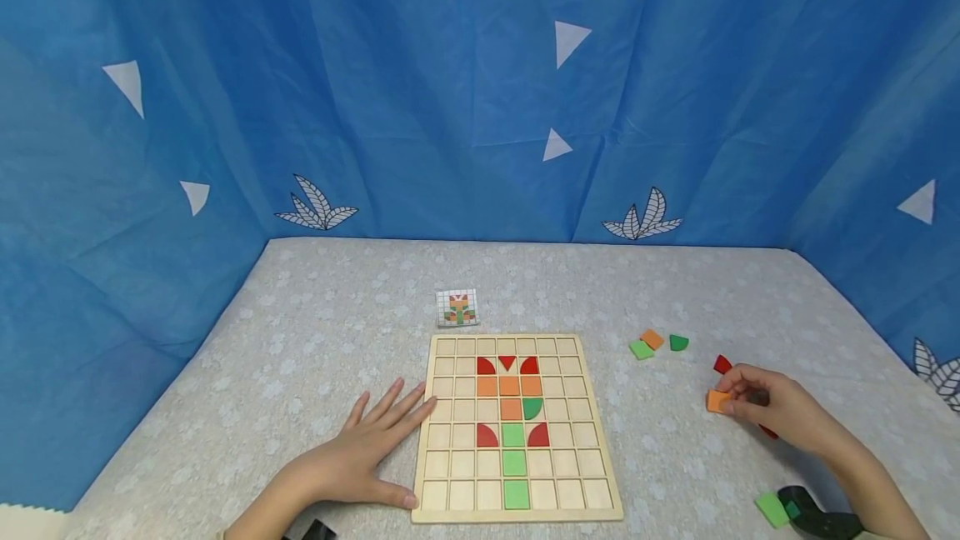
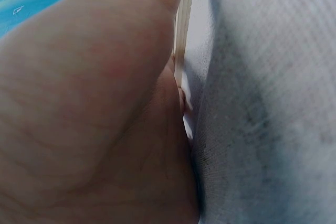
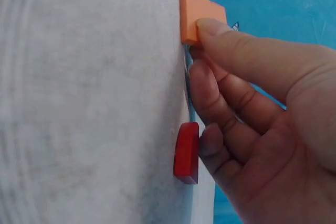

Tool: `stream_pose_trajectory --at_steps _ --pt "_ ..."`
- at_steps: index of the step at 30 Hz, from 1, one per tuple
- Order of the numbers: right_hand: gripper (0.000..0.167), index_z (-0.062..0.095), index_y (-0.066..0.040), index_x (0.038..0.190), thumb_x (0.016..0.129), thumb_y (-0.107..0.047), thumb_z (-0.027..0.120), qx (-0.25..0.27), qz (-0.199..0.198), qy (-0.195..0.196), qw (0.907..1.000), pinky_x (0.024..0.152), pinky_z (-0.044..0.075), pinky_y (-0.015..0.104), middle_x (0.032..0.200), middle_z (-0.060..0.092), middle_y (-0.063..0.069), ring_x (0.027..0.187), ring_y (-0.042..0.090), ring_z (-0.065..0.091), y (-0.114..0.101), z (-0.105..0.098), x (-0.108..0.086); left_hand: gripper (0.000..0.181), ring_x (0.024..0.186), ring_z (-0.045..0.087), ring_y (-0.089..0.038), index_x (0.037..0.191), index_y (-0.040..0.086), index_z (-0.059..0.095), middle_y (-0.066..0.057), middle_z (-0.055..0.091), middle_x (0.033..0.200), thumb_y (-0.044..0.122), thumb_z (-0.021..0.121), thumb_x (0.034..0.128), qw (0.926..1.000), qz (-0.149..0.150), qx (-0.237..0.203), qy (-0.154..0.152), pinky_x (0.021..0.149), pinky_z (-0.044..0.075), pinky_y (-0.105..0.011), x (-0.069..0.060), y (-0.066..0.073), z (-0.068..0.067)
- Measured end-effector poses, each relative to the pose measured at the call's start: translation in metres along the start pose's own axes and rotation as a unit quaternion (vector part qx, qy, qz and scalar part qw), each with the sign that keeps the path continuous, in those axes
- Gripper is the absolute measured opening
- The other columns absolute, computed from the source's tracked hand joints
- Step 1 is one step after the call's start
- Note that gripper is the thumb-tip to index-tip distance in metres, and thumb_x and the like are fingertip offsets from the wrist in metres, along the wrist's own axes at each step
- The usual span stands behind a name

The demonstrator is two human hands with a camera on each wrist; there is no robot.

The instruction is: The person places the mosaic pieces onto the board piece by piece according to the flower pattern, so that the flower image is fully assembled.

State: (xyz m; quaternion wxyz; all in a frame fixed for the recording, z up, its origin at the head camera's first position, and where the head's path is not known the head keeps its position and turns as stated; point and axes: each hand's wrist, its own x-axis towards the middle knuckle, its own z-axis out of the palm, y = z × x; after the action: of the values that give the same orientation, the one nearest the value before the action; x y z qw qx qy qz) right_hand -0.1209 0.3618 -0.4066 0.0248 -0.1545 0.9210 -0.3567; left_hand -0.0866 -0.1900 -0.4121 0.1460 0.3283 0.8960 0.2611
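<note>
A wooden grid board (image 1: 517,515) holds red, orange, and green pieces in some of its squares. My left hand (image 1: 360,454) lies flat and spread at the board's left edge, fingertips and thumb touching the frame; the left wrist view shows mostly its palm (image 2: 79,93). Off to the right of the board, my right hand (image 1: 787,412) pinches an orange square (image 1: 717,401) between thumb and fingers. In the right wrist view that orange square (image 3: 202,17) is at the thumb tip of my right hand (image 3: 262,108), and a red piece (image 3: 187,153) stands close to the curled lower fingers.
Behind the board lies a small pattern card (image 1: 457,307). Right of the board are an orange piece (image 1: 652,339), a light green piece (image 1: 641,349) and a dark green piece (image 1: 678,343). A red piece (image 1: 722,364) lies beyond my right hand, a light green square (image 1: 772,510) nearer the front.
</note>
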Motion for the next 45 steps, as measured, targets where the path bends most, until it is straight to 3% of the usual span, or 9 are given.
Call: stream_pose_trajectory --at_steps 7,13,21,27,36,45 --pt "0.013 0.063 0.001 0.094 0.082 0.006 0.066 0.009 -0.004 0.004 0.9999 0.059 0.050 0.022 0.081 0.061 0.000 0.067 0.010 0.056 -0.005 -0.003 0.002 0.102 0.139 -0.006 -0.033 0.152 0.019 0.017 -0.005 0.005 0.156 0.065 0.063 0.0735 1.0000 0.001 0.002 -0.001 0.097 -0.008 -0.066 0.001 0.000 -0.001" --pt "0.012 0.061 0.004 0.099 0.087 0.002 0.063 0.025 0.015 0.012 0.9995 0.059 0.052 0.026 0.082 0.063 0.001 0.068 0.013 0.060 -0.016 -0.007 0.004 0.102 0.139 -0.006 -0.033 0.152 0.019 0.017 -0.004 0.006 0.156 0.066 0.063 0.0730 1.0000 0.000 0.003 0.000 0.097 -0.008 -0.066 0.000 0.000 -0.001" --pt "0.014 0.063 0.005 0.100 0.090 -0.005 0.063 0.038 0.039 0.084 0.9949 0.061 0.053 0.027 0.088 0.065 0.010 0.072 0.015 0.065 -0.033 -0.003 0.010 0.102 0.139 -0.007 -0.033 0.152 0.020 0.016 -0.004 0.005 0.156 0.066 0.063 0.0729 1.0000 -0.003 -0.002 -0.001 0.097 -0.008 -0.067 -0.001 0.000 0.000" --pt "0.013 0.064 0.007 0.100 0.090 -0.001 0.061 0.060 0.024 0.130 0.9895 0.061 0.054 0.028 0.087 0.067 0.011 0.071 0.016 0.066 -0.052 0.004 0.016 0.102 0.139 -0.006 -0.033 0.152 0.021 0.016 -0.003 0.005 0.156 0.066 0.063 0.0727 1.0000 -0.003 0.001 -0.001 0.097 -0.008 -0.067 0.000 -0.002 0.002" --pt "0.015 0.063 0.011 0.101 0.090 0.001 0.060 0.121 0.033 0.126 0.9840 0.063 0.054 0.029 0.084 0.067 0.011 0.071 0.015 0.066 -0.078 0.019 0.025 0.103 0.139 -0.007 -0.033 0.152 0.021 0.016 -0.004 0.005 0.156 0.068 0.062 0.0721 1.0000 -0.004 0.007 -0.002 0.097 -0.008 -0.067 0.000 -0.001 0.002" --pt "0.018 0.063 0.009 0.101 0.088 -0.003 0.064 0.199 0.040 0.087 0.9754 0.068 0.054 0.034 0.086 0.068 0.013 0.075 0.022 0.067 -0.109 0.049 0.034 0.103 0.139 -0.006 -0.033 0.152 0.020 0.016 -0.003 0.005 0.156 0.067 0.062 0.0725 1.0000 -0.002 0.006 -0.002 0.097 -0.008 -0.067 0.000 -0.001 0.001"
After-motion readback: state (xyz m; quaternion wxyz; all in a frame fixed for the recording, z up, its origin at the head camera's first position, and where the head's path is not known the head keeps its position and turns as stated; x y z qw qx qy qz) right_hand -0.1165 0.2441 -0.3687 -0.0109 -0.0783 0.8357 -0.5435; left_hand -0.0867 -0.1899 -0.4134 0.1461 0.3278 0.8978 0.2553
